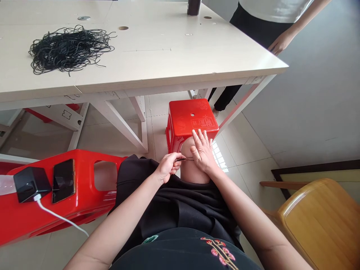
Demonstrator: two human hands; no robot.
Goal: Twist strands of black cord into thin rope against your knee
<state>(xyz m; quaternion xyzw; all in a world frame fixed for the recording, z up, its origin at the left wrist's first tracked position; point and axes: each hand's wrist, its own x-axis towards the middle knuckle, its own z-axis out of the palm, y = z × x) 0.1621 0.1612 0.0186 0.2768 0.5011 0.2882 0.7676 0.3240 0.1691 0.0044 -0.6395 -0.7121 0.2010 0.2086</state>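
1. Embroidered flowers on a black top (219, 250) lie nearest, with a black skirt (174, 202) across the lap and a bare knee (191, 165) just beyond.
2. On the knee, the left hand (168, 167) curls its fingers, thumb and fingertips pinching a thin black cord (185, 159). The cord runs toward the right hand (203, 152), whose fingers are spread; whether that hand also grips it, I cannot tell.
3. That cord looks light, soft and stretchy, perhaps slippery; fingertips near its end would suit.
4. Far off, a tangled pile of black cords (69, 50) lies on a cream table (180, 63).
5. Nearby stand a red plastic stool (191, 120) ahead, another red stool (64, 187) on its side at left bearing a smartphone (63, 180), and a wooden chair (320, 225) at right. A co-worker's hand (281, 42) hangs beside the table's far right corner.
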